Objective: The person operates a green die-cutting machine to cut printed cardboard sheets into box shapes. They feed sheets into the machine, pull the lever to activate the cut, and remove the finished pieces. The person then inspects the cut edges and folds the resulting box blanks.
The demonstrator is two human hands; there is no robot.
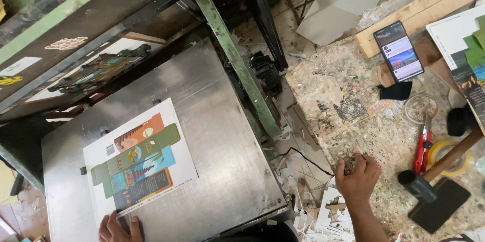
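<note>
A printed white card sheet (144,158) with a coloured unfolded-box design lies on a steel press plate (217,141). My left hand (118,229) rests on the sheet's near edge at the bottom of the view, fingers pressing it down. My right hand (357,176) is over the paint-spattered worktable (353,100) to the right, fingers curled around a small clump of scraps (349,161).
A smartphone (398,50) with a lit screen leans near a wooden plank. Red-handled scissors (422,146), a yellow tape roll (447,153), a black mallet (429,181) and stacked printed sheets (467,45) lie at right. Card offcuts (308,196) litter the gap between plate and table. A green machine frame (227,45) crosses diagonally.
</note>
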